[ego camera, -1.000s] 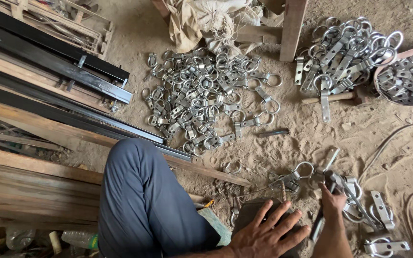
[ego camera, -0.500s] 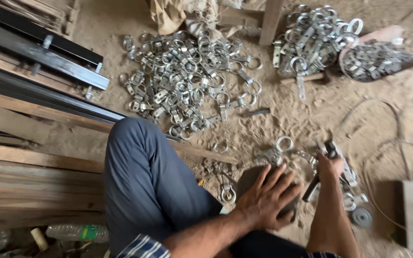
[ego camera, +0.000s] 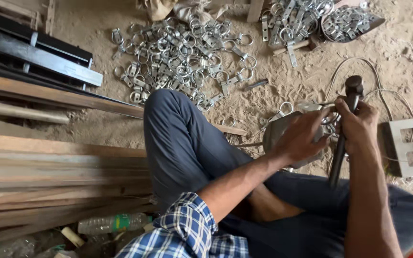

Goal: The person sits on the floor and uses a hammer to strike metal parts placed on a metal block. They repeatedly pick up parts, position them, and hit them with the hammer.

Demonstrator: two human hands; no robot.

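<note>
Dozens of ring clamps [ego camera: 187, 62] lie spread on the sandy floor [ego camera: 283, 91] toward its far edge, beyond the person's bent knee [ego camera: 168, 102], and a second heap [ego camera: 292, 19] sits by the far right corner next to a shallow pan of clamps [ego camera: 347, 21]. Which heap is finished I cannot tell. One piece is in hand now: the left hand [ego camera: 302, 138] pinches a small metal clamp [ego camera: 314, 107] between fingertips and thumb, steadying it on a grey block [ego camera: 278, 131] on the floor in front of the crossed legs. The right hand [ego camera: 357, 126] has its fingers wrapped tight round a hammer [ego camera: 347, 119], head raised just beside the piece. Judging by the heaps, plenty is worked through or waiting, and this clamp looks mid-way. Planks [ego camera: 58, 162] line the left edge
</note>
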